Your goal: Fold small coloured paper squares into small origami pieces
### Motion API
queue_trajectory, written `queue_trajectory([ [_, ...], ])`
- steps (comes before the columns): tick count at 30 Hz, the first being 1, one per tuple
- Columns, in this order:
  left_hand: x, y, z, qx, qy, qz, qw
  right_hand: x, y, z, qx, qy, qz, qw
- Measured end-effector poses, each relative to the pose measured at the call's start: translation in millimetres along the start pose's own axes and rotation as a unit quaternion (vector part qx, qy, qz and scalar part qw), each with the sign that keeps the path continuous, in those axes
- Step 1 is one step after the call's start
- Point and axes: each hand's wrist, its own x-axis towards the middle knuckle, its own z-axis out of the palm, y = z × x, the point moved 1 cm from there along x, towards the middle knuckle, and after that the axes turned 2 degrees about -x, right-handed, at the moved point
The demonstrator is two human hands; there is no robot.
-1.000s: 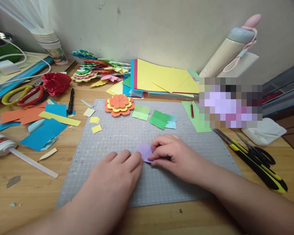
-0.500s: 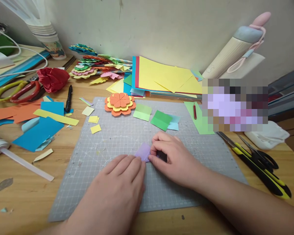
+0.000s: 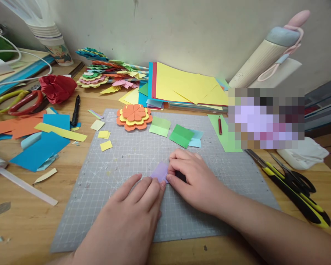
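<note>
A small purple paper [image 3: 160,172] lies on the grey cutting mat [image 3: 84,206], with both hands at its edges. The left hand [image 3: 131,211] reaches in from the near side, its fingertips resting on the paper's near edge; whether it also grips from underneath, I cannot tell. The right hand [image 3: 197,181] has thumb and forefinger brought together on the paper's right edge — the other fingers curl just above, near its upper right side.

Beyond the hands, three creased pieces sit on the mat: a light green paper [image 3: 160,127], a dark green paper [image 3: 181,135] and, partly under the latter, a light blue paper [image 3: 196,138]. To their left is a layered orange and yellow paper flower [image 3: 134,117], with small yellow squares [image 3: 106,146] nearer the mat's left edge.

A red pencil [image 3: 220,126] lies on a green sheet [image 3: 229,142] at the far right of the mat. On the wooden bench [image 3: 30,228], right of the mat, a black and yellow cutter [image 3: 294,195] lies beside black-handled scissors [image 3: 302,181]. Blue paper [image 3: 40,151] and a translucent stick [image 3: 27,187] lie to the left — a yellow sheet [image 3: 182,82] tops the stack at the back.
</note>
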Motion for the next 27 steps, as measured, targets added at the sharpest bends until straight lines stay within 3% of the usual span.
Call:
queue_trajectory([
  [15,2.0,0.1,-0.5,0.006,0.002,0.033,0.999,2.3,-1.0,1.3,-0.017,0.003,0.000,1.000],
  [27,0.8,-1.2,-4.1,-0.001,0.002,0.021,1.000,2.0,-0.3,-0.6,-0.010,-0.007,0.002,1.000],
])
